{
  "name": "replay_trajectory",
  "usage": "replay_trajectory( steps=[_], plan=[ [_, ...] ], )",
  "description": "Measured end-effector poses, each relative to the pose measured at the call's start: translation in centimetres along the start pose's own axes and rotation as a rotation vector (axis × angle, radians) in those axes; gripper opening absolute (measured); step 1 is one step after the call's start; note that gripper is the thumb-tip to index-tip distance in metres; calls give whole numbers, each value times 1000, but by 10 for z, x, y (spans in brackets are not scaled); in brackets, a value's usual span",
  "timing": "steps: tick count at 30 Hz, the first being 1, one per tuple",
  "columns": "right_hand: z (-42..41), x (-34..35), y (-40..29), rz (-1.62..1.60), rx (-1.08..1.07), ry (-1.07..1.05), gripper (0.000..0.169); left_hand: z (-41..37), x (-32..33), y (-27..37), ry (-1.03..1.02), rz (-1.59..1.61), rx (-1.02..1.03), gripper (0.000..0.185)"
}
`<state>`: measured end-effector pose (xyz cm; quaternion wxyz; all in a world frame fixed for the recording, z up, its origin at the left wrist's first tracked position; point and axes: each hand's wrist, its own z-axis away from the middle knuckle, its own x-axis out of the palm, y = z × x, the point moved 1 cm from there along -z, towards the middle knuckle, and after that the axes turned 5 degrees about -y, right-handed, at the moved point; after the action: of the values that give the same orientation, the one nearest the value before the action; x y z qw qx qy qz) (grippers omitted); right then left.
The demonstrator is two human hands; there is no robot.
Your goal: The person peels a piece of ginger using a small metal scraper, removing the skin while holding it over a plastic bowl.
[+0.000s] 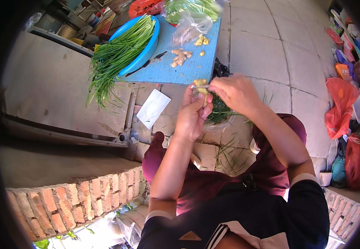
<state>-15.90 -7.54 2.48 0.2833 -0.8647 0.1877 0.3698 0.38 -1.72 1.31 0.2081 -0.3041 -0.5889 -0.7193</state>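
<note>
My left hand grips a pale, partly peeled piece of ginger upright beside the near edge of the blue table. My right hand is closed around the end of a thin tool, whose narrow metal part lies across the ginger. Whether it is a peeler or a small blade cannot be told. On the tabletop ahead lies an unpeeled ginger root. Peeled ginger pieces and a small yellow bit are to its right. A clear plastic bag rests behind them.
A blue basin of long green chives overhangs the table's left side. A dark, knife-like object lies by it. Below my hands, a container of green trimmings stands on the paving, with white paper to the left.
</note>
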Motion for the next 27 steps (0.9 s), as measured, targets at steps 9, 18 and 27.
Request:
replay_trajectory(
  steps=[9, 18, 27],
  plan=[
    [-3, 0, 2, -3, 37, 40, 9, 0, -7, -1, -49, 23, 0, 26],
    [-5, -2, 2, 37, 47, 156, 10, 0, -5, 6, -255, 408, -48, 57],
    [-7, -13, 14, 203, 177, 204, 11, 4, 4, 6, -280, 336, -94, 65]
  ],
)
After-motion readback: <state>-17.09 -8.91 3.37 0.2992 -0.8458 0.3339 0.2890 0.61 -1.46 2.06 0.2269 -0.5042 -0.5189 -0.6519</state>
